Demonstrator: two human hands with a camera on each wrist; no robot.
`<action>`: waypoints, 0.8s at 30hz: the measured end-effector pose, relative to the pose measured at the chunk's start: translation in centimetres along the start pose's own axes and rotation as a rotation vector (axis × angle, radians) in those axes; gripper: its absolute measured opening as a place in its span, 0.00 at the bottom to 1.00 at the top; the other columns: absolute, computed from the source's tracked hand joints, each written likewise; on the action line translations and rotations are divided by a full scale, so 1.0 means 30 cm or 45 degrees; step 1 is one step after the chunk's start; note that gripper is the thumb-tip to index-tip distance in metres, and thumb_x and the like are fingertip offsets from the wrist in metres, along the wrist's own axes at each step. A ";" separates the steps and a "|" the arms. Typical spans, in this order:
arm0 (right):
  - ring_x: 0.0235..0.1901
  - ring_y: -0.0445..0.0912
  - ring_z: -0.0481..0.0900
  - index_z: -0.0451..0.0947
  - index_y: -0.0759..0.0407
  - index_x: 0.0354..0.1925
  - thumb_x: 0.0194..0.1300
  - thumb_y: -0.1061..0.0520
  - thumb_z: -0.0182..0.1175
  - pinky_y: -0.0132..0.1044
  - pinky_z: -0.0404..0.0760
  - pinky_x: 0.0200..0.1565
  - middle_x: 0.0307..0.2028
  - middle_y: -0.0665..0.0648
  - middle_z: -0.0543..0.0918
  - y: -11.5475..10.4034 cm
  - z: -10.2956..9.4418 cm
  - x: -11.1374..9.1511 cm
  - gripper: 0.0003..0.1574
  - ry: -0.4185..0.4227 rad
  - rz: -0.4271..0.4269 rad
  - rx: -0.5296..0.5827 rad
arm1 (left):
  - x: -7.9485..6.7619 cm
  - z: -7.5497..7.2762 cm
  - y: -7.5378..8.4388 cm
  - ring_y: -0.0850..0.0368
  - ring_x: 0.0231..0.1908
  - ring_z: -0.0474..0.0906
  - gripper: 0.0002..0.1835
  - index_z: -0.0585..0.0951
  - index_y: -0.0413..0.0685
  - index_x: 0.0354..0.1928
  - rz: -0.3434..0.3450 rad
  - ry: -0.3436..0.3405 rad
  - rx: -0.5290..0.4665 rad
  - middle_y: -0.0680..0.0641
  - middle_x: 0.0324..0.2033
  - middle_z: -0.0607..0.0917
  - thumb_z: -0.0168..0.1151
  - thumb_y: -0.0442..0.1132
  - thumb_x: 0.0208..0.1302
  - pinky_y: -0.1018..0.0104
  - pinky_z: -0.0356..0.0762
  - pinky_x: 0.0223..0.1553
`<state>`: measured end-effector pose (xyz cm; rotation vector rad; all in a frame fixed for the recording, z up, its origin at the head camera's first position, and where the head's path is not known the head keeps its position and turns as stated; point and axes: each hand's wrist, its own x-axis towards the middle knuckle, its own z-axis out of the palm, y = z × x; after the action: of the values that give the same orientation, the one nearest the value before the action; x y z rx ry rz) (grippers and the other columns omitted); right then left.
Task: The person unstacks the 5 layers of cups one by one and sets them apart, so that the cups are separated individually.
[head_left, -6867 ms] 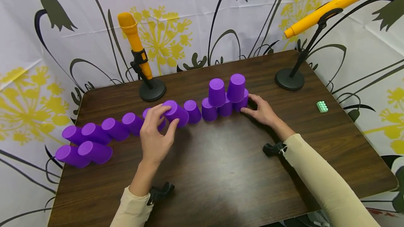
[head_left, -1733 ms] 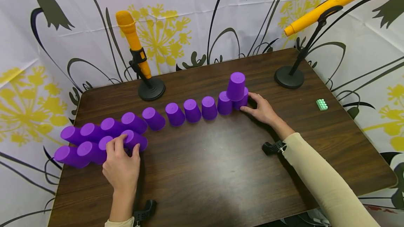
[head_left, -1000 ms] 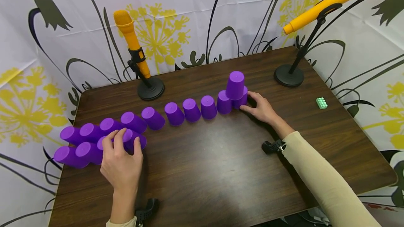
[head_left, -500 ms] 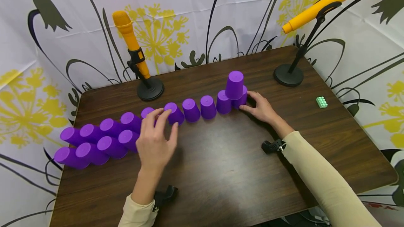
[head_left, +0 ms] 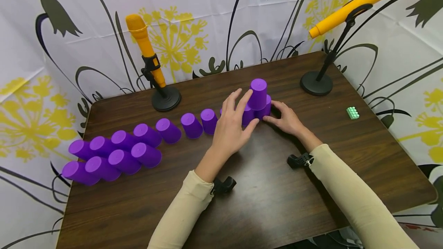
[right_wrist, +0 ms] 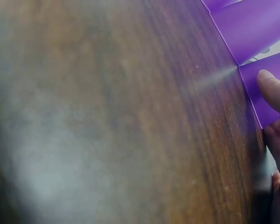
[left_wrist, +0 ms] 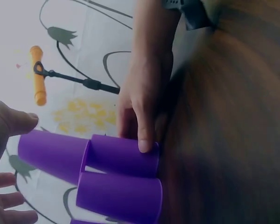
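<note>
In the head view my left hand (head_left: 230, 126) reaches up at the left of the top purple cup (head_left: 258, 94), fingers spread and holding nothing. The left wrist view shows its thumb (left_wrist: 18, 122) close to that cup's base. The top cup stands upside down across two lower cups at the right end of a row. My right hand (head_left: 286, 120) holds the rightmost lower cup (head_left: 265, 107), thumb in front and fingers behind. The neighbouring lower cup (left_wrist: 119, 196) shows whole in the left wrist view; my left hand partly hides it in the head view.
More upturned purple cups (head_left: 168, 130) continue the row leftward, with a shorter front row (head_left: 147, 155) at the left. Two yellow microphones (head_left: 145, 45) on black stands are at the back of the wooden table (head_left: 277, 203). A mint toy brick (head_left: 353, 113) lies at the right.
One of two top cups has left the right end, and the front row at left has grown. My left hand let go of a cup there and moved right; my right hand stayed.
</note>
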<state>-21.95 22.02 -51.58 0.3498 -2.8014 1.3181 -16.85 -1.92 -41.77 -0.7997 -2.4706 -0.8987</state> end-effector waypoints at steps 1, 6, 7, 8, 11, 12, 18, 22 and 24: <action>0.66 0.59 0.65 0.68 0.59 0.68 0.61 0.51 0.70 0.58 0.61 0.65 0.65 0.64 0.71 -0.001 0.000 -0.001 0.40 0.004 -0.002 -0.001 | 0.018 0.010 0.002 0.49 0.70 0.56 0.42 0.59 0.63 0.75 -0.003 -0.013 0.004 0.44 0.72 0.60 0.68 0.49 0.61 0.52 0.81 0.36; 0.66 0.59 0.65 0.69 0.58 0.67 0.62 0.49 0.69 0.57 0.62 0.65 0.65 0.64 0.71 -0.001 0.003 -0.001 0.39 0.001 -0.035 0.000 | 0.079 0.045 0.000 0.50 0.72 0.53 0.40 0.57 0.66 0.76 0.007 -0.080 0.043 0.45 0.73 0.57 0.64 0.51 0.65 0.52 0.81 0.42; 0.66 0.59 0.65 0.69 0.58 0.67 0.62 0.49 0.69 0.57 0.62 0.65 0.64 0.63 0.72 -0.002 0.003 -0.002 0.39 0.000 -0.037 0.001 | 0.085 0.049 -0.002 0.50 0.72 0.53 0.39 0.58 0.66 0.75 0.007 -0.094 0.051 0.45 0.73 0.57 0.64 0.52 0.65 0.52 0.81 0.43; 0.66 0.59 0.65 0.69 0.58 0.67 0.62 0.49 0.69 0.57 0.62 0.65 0.64 0.63 0.72 -0.002 0.004 -0.003 0.39 -0.002 -0.037 0.003 | 0.090 0.053 -0.003 0.50 0.71 0.54 0.38 0.59 0.66 0.75 0.007 -0.106 0.057 0.45 0.73 0.58 0.63 0.52 0.65 0.52 0.81 0.43; 0.66 0.58 0.65 0.69 0.58 0.67 0.61 0.49 0.69 0.57 0.62 0.65 0.64 0.63 0.72 -0.001 0.004 -0.005 0.39 0.003 -0.030 0.004 | 0.101 0.063 -0.003 0.49 0.67 0.62 0.34 0.65 0.65 0.72 -0.011 -0.108 0.058 0.45 0.70 0.62 0.63 0.51 0.66 0.53 0.81 0.42; 0.66 0.59 0.66 0.69 0.58 0.67 0.61 0.49 0.69 0.57 0.62 0.65 0.64 0.63 0.72 -0.001 0.003 -0.004 0.39 0.005 -0.029 0.002 | 0.105 0.066 -0.002 0.49 0.65 0.65 0.32 0.66 0.64 0.70 -0.023 -0.094 0.048 0.45 0.69 0.64 0.64 0.51 0.66 0.54 0.81 0.42; 0.65 0.58 0.66 0.69 0.58 0.67 0.61 0.49 0.70 0.56 0.63 0.64 0.64 0.62 0.73 0.009 0.003 0.006 0.40 0.008 -0.028 -0.002 | 0.125 0.086 -0.002 0.49 0.51 0.79 0.23 0.75 0.56 0.61 -0.067 0.055 -0.001 0.47 0.58 0.73 0.66 0.47 0.65 0.56 0.81 0.43; 0.65 0.57 0.66 0.69 0.59 0.67 0.61 0.51 0.70 0.55 0.63 0.64 0.63 0.63 0.73 0.015 0.004 0.006 0.39 0.017 -0.022 -0.007 | 0.112 0.087 -0.016 0.50 0.46 0.82 0.20 0.77 0.55 0.56 -0.044 0.137 -0.047 0.49 0.54 0.76 0.68 0.44 0.63 0.57 0.81 0.41; 0.65 0.58 0.67 0.69 0.59 0.67 0.60 0.51 0.70 0.55 0.63 0.64 0.63 0.63 0.73 0.015 0.004 0.005 0.40 0.020 -0.022 -0.012 | 0.088 0.073 -0.022 0.50 0.44 0.83 0.19 0.78 0.55 0.55 -0.021 0.177 -0.081 0.49 0.53 0.77 0.69 0.44 0.62 0.57 0.81 0.40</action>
<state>-22.18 22.18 -51.99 0.3604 -2.7846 1.2981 -19.63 0.13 -42.26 -0.7130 -2.3417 -1.0085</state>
